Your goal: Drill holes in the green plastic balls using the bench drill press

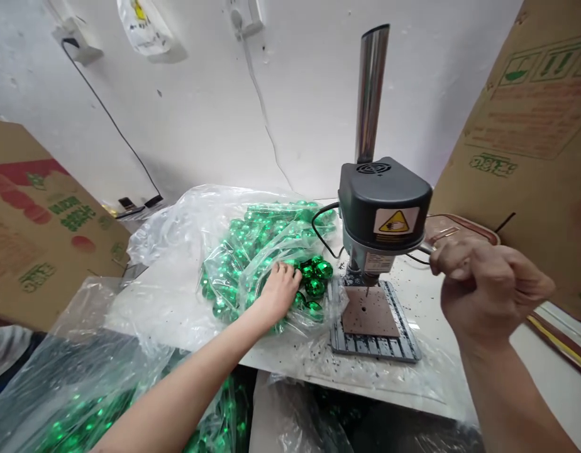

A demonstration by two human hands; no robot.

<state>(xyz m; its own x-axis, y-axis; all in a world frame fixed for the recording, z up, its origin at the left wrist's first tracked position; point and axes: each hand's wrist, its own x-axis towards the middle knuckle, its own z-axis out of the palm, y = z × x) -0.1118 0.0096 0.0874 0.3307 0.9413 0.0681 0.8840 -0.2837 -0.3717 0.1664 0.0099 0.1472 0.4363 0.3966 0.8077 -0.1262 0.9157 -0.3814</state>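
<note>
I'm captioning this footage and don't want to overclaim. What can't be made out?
Head view:
Whether the left hand grips a green ball: the hand hides its palm side.
Outer end of the lever: covered by the right hand.
Print on the drill press's lower label: too small.
Right carton: cut off by top and right edges.

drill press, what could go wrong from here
The clear bag reaches the drill press's base, so loose plastic might snag on the bit. The right hand is at the lever, so an unintended pull could lower the bit. Green balls nearby might roll.
</note>
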